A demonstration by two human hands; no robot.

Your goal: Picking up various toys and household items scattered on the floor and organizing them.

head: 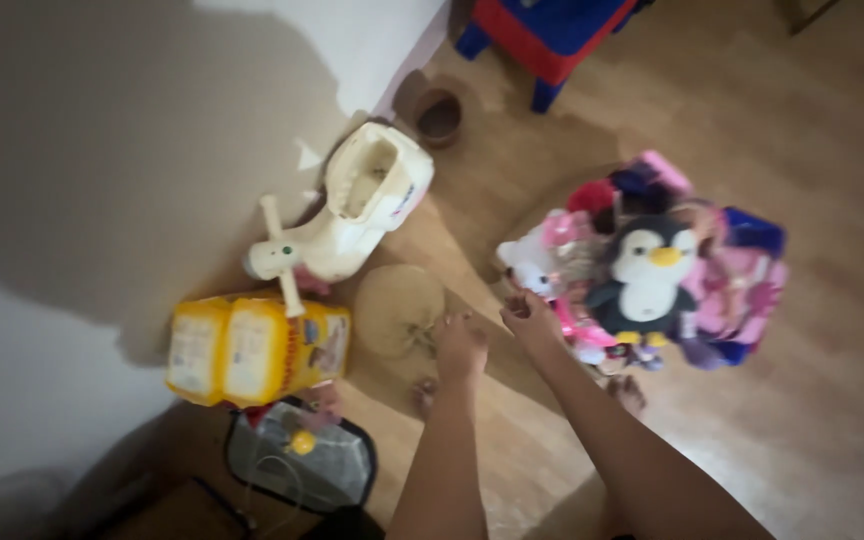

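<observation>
My left hand (460, 345) is curled loosely over the woven fan (399, 308) on the floor, touching its edge, though blur keeps me from telling whether I grip it. My right hand (530, 315) reaches with bent fingers into the near side of the toy pile (652, 265), perhaps pinching something small I cannot make out. The penguin (649, 272) sits upright on that heap, propped by the toys behind; the yellow pack (257, 348) and white ride-on (352, 215) stand against the wall.
</observation>
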